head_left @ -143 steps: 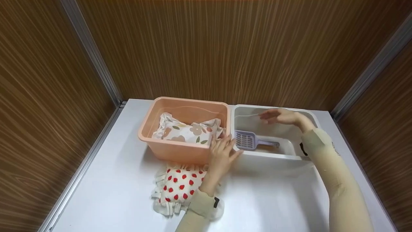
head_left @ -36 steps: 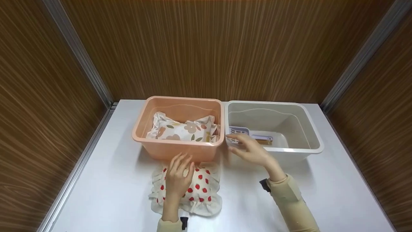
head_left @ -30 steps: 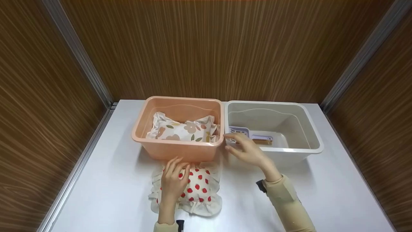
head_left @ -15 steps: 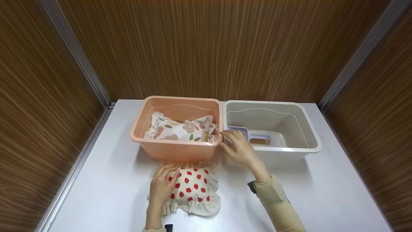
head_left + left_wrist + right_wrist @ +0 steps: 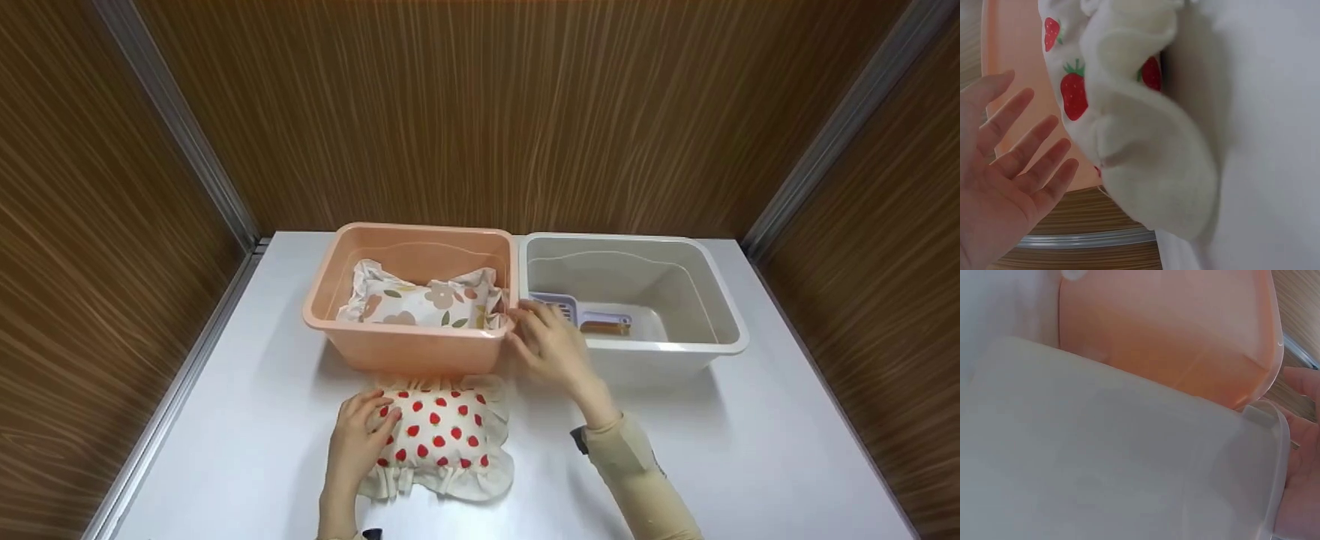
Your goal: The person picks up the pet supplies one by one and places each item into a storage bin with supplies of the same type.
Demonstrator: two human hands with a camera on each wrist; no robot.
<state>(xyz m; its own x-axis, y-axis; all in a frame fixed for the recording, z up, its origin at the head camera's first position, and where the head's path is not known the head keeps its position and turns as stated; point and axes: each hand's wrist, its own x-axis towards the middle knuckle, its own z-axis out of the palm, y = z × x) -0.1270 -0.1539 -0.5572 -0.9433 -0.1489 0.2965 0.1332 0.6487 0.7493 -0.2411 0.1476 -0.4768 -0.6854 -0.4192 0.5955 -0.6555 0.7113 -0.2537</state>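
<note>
A strawberry-print pillow (image 5: 435,429) with a cream ruffled edge lies in front of the peach plastic bin (image 5: 412,352). Over its left side is my left hand (image 5: 355,441); in the left wrist view that left hand (image 5: 1013,174) has its fingers spread, apart from the pillow (image 5: 1129,124). My right hand (image 5: 553,346) is at the front corner where the peach bin and the white bin (image 5: 660,348) meet, its fingertips by the rims. In the right wrist view the right hand (image 5: 1302,467) shows only partly, beside the white bin's rim; whether it touches is unclear.
Inside the peach bin lies a flower-print pillow (image 5: 427,300) with ruffles. A lilac slotted scoop (image 5: 600,319) lies in the white bin, partly behind my right hand. Wood-grain panels (image 5: 480,112) stand behind and beside the white table (image 5: 240,420).
My left hand has drawn back from the pillow's middle to its left side. The right hand has shifted left from the white bin to the peach bin's corner. Bins and pillows look unmoved.
</note>
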